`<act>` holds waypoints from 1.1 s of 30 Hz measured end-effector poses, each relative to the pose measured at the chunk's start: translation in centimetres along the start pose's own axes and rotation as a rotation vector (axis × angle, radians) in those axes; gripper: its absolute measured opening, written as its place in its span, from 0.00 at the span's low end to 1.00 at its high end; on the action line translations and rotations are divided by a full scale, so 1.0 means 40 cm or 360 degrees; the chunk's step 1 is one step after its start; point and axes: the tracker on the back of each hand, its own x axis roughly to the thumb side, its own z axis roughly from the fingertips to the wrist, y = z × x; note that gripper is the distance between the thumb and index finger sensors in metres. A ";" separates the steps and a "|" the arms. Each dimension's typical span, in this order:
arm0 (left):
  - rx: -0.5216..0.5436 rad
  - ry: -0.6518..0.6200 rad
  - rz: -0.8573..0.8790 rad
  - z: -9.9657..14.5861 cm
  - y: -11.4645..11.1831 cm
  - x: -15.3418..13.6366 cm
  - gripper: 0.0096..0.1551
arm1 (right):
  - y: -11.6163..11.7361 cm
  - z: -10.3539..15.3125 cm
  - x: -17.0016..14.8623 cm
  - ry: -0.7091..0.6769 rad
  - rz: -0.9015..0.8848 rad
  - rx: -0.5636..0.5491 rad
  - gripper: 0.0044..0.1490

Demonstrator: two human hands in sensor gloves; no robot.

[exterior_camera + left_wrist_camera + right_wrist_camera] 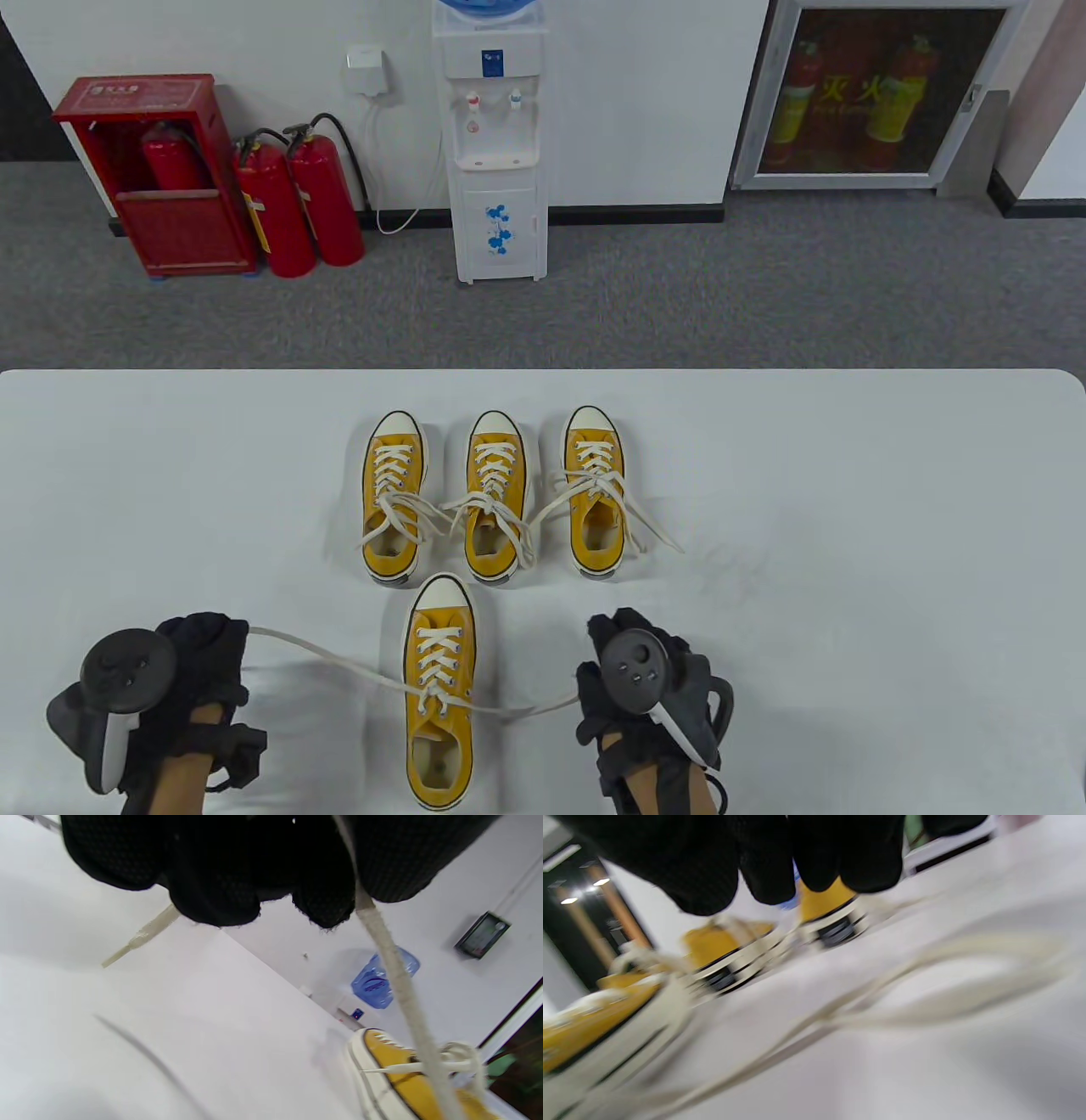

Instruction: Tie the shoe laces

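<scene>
The left hand [182, 679] has its fingers curled around the left lace [322, 652]; in the left wrist view the lace runs out between the fingers and its tip sticks out behind them. From this hand the lace goes to the right and a little toward the person, down to the shoe [437, 692]. The shoe lies between both hands, its long axis pointing away from the person, toe far. On its other side, the right lace [543, 705] is shorter and slack. The right hand [645, 679] seems to hold its end, though the blurred wrist view does not show the grip clearly. The right hand is nearer to the shoe.
</scene>
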 end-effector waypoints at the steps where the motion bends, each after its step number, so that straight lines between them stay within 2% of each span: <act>1: -0.0006 -0.0046 0.0059 0.001 -0.002 0.003 0.20 | 0.018 0.002 0.019 -0.0056 -0.0004 0.0076 0.41; 5: -0.0046 -0.0185 0.0154 0.006 -0.010 0.023 0.20 | 0.071 0.004 0.087 -0.0213 0.0229 0.0198 0.45; 10: -0.0107 -0.0279 0.0303 0.010 -0.016 0.038 0.20 | 0.121 -0.002 0.120 -0.0246 0.0251 0.0327 0.43; 13: -0.0095 -0.0291 0.0399 0.013 -0.014 0.039 0.20 | 0.145 -0.008 0.126 -0.0256 0.0250 0.0390 0.38; 16: -0.0088 -0.0275 0.0482 0.013 -0.013 0.034 0.20 | 0.143 -0.011 0.125 -0.0267 0.0177 0.0331 0.28; 18: -0.0095 -0.0261 0.0519 0.011 -0.015 0.030 0.21 | 0.126 -0.012 0.116 -0.0258 0.0060 0.0291 0.26; 26: -0.0115 -0.0227 0.0564 0.010 -0.021 0.026 0.20 | 0.062 -0.011 0.044 -0.0264 -0.0763 0.0243 0.26; 33: -0.0137 -0.0194 0.0667 0.011 -0.024 0.025 0.19 | 0.056 -0.013 0.032 -0.0313 -0.1389 0.0287 0.26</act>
